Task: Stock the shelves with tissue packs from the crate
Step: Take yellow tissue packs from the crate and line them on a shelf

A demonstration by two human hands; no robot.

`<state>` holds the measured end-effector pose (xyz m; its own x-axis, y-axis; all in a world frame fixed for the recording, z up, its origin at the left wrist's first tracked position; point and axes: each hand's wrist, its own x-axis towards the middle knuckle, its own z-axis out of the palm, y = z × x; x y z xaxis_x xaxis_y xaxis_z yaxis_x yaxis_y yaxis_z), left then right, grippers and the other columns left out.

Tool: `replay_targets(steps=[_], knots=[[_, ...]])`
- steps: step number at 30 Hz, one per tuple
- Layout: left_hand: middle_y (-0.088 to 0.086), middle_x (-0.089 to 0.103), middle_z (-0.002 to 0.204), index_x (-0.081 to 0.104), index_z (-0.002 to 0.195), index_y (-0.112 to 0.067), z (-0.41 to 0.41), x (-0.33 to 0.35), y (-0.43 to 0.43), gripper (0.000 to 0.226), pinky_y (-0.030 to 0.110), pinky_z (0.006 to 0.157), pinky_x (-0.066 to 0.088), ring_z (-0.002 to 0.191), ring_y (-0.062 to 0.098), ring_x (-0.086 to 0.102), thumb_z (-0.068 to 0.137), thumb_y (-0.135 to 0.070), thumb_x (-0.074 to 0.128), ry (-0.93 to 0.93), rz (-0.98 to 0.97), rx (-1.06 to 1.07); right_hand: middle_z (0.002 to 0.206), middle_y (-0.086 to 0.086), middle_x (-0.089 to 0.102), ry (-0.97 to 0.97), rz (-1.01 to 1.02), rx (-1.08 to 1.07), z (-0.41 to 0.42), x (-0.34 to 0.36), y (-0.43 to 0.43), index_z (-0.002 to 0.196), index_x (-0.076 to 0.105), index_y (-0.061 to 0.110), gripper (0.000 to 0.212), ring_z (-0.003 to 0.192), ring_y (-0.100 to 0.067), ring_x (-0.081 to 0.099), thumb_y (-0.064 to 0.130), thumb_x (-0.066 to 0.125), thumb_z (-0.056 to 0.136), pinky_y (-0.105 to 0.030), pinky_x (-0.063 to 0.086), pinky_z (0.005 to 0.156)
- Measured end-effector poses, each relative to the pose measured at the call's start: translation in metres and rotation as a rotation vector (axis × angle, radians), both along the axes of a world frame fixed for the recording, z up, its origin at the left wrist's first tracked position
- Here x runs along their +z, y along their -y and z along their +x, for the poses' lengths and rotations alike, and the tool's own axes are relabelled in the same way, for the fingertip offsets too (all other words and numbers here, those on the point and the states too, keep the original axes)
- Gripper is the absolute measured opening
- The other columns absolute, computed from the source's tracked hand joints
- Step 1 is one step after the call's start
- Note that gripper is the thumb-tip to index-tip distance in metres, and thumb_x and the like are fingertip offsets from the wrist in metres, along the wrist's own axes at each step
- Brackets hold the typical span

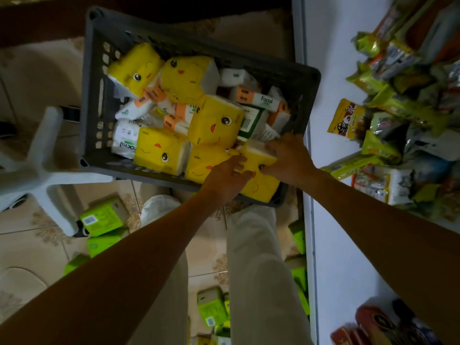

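Observation:
A dark grey plastic crate (92, 78) sits in front of me, filled with several yellow tissue packs with cartoon faces and several white-and-orange "Facial" packs (258, 98). At the crate's near right corner, both my hands hold one yellow tissue pack (260, 180). My right hand (290, 158) grips its upper right end. My left hand (226, 181) has its fingers on the pack's left side. Other yellow packs (215, 122) lie beside it in the crate.
A white shelf (331, 220) runs along the right, loaded with green and yellow snack packets (346, 119). A white plastic chair leg (47, 158) stands at the left. Several green tissue packs (103, 217) lie on the tiled floor around my legs.

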<state>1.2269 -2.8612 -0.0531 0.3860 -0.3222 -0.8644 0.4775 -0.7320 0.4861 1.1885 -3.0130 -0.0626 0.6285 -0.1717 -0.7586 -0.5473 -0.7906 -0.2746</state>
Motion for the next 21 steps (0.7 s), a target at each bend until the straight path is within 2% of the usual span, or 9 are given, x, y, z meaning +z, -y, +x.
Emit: replay_targets(steps=[4,7,11,14,17,19,21], knots=[[0.004,0.053,0.132,0.053,0.126,-0.013,0.004,0.005,0.002,0.037,0.026,0.089,0.040,0.116,0.017,0.051,0.090,-0.020,0.058,0.020,0.008,-0.008,0.126,-0.015,0.050,0.020,0.140,-0.130,0.000,0.003,0.003,0.124,0.051,0.010,0.059,0.121,-0.033,0.043,0.022,0.078,0.073,-0.039,0.038,0.098],[0.005,0.054,0.131,0.054,0.126,-0.012,0.003,0.008,0.000,0.035,0.024,0.086,0.039,0.116,0.018,0.052,0.091,-0.016,0.057,0.036,-0.005,-0.015,0.122,-0.013,0.055,0.027,0.205,-0.165,-0.007,0.006,0.003,0.119,0.047,0.012,0.056,0.116,-0.032,0.049,0.020,0.078,0.073,-0.041,0.044,0.092],[0.010,0.055,0.124,0.057,0.118,-0.020,0.002,0.017,-0.005,0.032,0.039,0.093,0.047,0.111,0.024,0.055,0.088,-0.008,0.060,0.054,-0.076,0.039,0.124,-0.007,0.055,0.130,0.188,-0.265,-0.014,0.022,0.010,0.125,0.046,0.014,0.064,0.111,-0.021,0.050,0.022,0.080,0.072,-0.023,0.036,0.075],[0.002,0.052,0.116,0.055,0.123,-0.021,0.009,0.033,-0.007,0.040,0.026,0.081,0.043,0.101,0.015,0.053,0.085,-0.011,0.064,0.169,-0.086,-0.045,0.131,-0.004,0.050,0.202,0.222,-0.460,-0.011,0.044,0.019,0.135,0.042,0.023,0.071,0.116,-0.019,0.048,0.024,0.078,0.074,-0.024,0.040,0.083],[0.009,0.050,0.125,0.049,0.130,-0.017,0.029,0.054,-0.006,0.050,0.029,0.080,0.044,0.107,0.019,0.053,0.083,-0.009,0.066,0.262,-0.092,-0.041,0.129,0.005,0.049,0.259,0.252,-0.624,-0.002,0.074,0.024,0.141,0.036,0.034,0.071,0.114,-0.011,0.045,0.027,0.073,0.081,-0.023,0.040,0.086],[0.010,0.049,0.125,0.042,0.134,-0.016,0.045,0.072,-0.005,0.056,0.033,0.081,0.047,0.109,0.022,0.053,0.083,-0.011,0.066,0.279,-0.105,-0.010,0.132,0.002,0.050,0.313,0.257,-0.677,0.007,0.094,0.025,0.143,0.033,0.036,0.068,0.119,-0.016,0.047,0.030,0.068,0.085,-0.029,0.044,0.092],[0.004,0.049,0.117,0.035,0.139,-0.020,0.060,0.094,-0.003,0.060,0.033,0.079,0.046,0.105,0.021,0.054,0.086,-0.017,0.064,0.296,-0.137,0.000,0.133,-0.002,0.051,0.371,0.288,-0.724,0.018,0.117,0.024,0.144,0.031,0.036,0.064,0.120,-0.019,0.048,0.029,0.063,0.089,-0.035,0.046,0.096]])
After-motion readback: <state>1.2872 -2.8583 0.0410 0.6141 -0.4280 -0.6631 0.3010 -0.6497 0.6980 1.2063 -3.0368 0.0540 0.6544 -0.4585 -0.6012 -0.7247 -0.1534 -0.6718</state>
